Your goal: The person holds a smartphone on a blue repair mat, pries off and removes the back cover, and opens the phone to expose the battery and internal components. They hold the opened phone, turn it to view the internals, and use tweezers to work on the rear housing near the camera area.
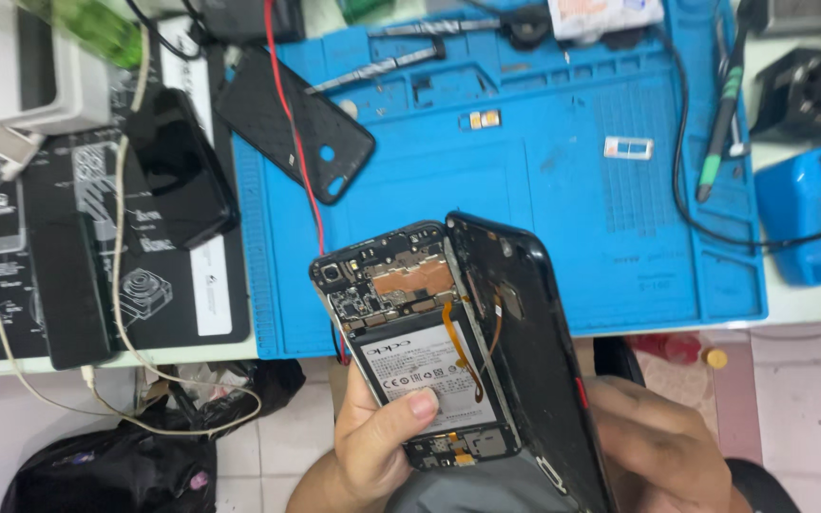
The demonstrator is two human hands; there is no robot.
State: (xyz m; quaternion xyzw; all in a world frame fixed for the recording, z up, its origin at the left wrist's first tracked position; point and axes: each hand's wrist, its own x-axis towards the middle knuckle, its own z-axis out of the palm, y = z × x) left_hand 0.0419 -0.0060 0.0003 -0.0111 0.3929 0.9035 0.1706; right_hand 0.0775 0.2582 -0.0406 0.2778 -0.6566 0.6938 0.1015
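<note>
While my left hand point(377, 442) clamps the opened phone point(410, 347), thumb across its battery point(425, 375), my right hand point(662, 451) grips the back cover point(534, 361) swung aside beside it, baring the boards

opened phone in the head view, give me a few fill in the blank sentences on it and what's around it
1. The left hand holds the opened phone with its ____ pressed on the battery.
2. The right hand holds the phone's black ____ swung open to the side.
3. The work mat on the table is ____ in colour.
4. A black phone case lies on the mat with a ____ wire across it.

Missing words: thumb; back cover; blue; red
</note>
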